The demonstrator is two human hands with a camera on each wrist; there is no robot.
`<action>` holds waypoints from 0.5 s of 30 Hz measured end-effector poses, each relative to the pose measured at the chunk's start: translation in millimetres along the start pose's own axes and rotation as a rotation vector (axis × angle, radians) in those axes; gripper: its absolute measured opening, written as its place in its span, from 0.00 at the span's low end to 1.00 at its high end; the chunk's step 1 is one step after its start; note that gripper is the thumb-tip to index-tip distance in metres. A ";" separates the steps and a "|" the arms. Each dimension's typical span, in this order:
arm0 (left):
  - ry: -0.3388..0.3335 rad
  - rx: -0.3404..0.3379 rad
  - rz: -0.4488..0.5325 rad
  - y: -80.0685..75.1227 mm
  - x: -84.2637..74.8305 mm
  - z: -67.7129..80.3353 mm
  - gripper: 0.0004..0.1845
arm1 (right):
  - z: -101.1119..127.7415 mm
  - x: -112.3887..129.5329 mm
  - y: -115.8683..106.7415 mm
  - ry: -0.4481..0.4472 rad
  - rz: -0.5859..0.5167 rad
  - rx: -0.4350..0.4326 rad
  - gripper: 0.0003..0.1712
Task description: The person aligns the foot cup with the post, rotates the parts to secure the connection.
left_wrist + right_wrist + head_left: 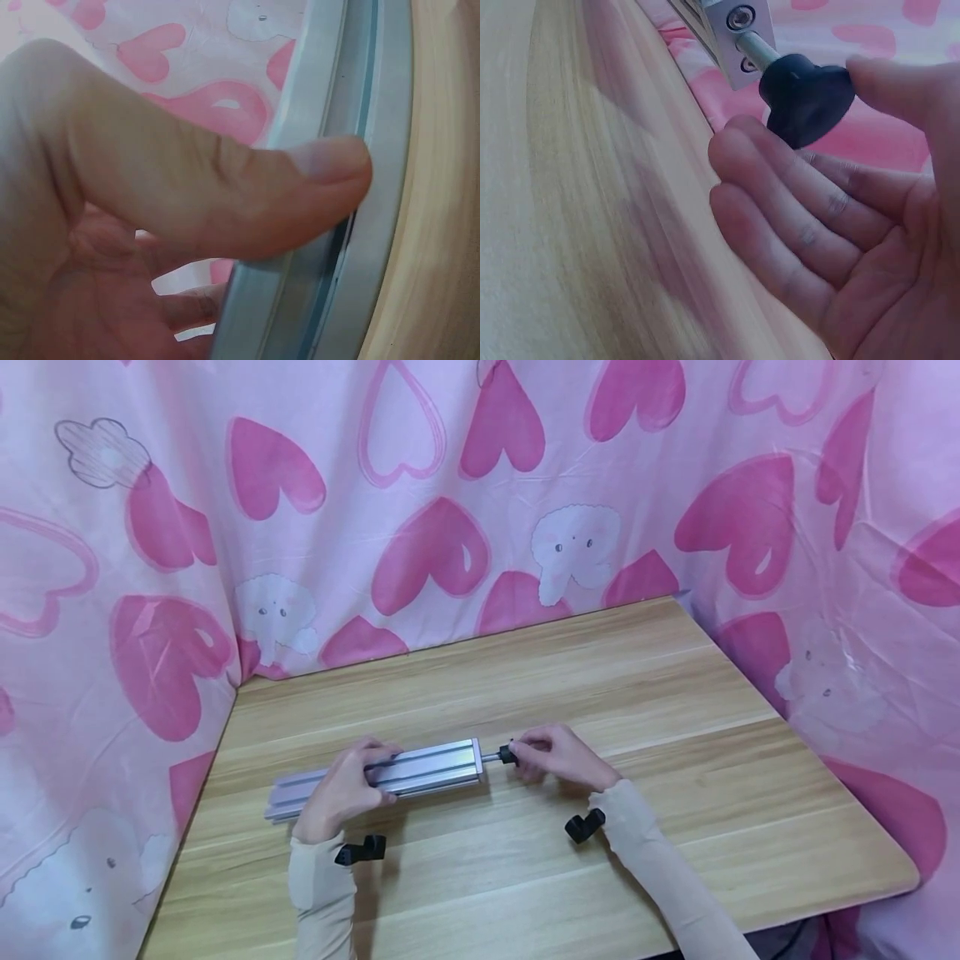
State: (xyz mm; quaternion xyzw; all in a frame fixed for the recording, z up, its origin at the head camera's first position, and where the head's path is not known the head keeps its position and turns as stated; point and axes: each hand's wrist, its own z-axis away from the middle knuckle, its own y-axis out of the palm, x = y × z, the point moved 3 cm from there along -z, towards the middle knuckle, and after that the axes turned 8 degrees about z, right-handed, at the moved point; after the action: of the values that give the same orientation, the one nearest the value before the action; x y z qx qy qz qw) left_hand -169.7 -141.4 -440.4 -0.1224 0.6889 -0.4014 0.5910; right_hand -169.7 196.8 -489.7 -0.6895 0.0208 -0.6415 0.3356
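A silver aluminium slide rail (438, 767) with long grooves lies at a slant above the wooden table. My left hand (341, 793) grips it round the middle; in the left wrist view the thumb (300, 187) presses over one groove, with the other fingers behind the rail. From the end plate (727, 52), which has screws in it, a thin metal rod (757, 49) sticks out and carries a black knob (810, 97). My right hand (558, 756) pinches this knob, thumb at its edge and curled fingertips on the opposite side. The rail's far side is hidden.
The wood-grain table (525, 877) extends round both hands, with its right edge sloping toward the front. A pink curtain (315, 552) with hearts hangs close along the back and sides. Black camera mounts (362, 850) sit on both sleeved wrists.
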 end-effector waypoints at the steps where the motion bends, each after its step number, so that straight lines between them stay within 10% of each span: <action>1: 0.002 0.000 0.004 0.3 -0.2 0.1 0.36 | -0.2 -0.5 0.6 0.016 0.000 0.001 0.21; 15: -0.009 0.010 0.008 2.0 1.0 -0.7 0.36 | -0.7 -7.3 3.6 0.082 -0.024 0.024 0.34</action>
State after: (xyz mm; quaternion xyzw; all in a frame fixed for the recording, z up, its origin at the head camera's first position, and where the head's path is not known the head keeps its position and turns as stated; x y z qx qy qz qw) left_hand -170.0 -140.5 -442.5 -0.1185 0.6847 -0.4017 0.5964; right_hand -170.2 197.1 -497.8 -0.6588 0.0185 -0.6733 0.3351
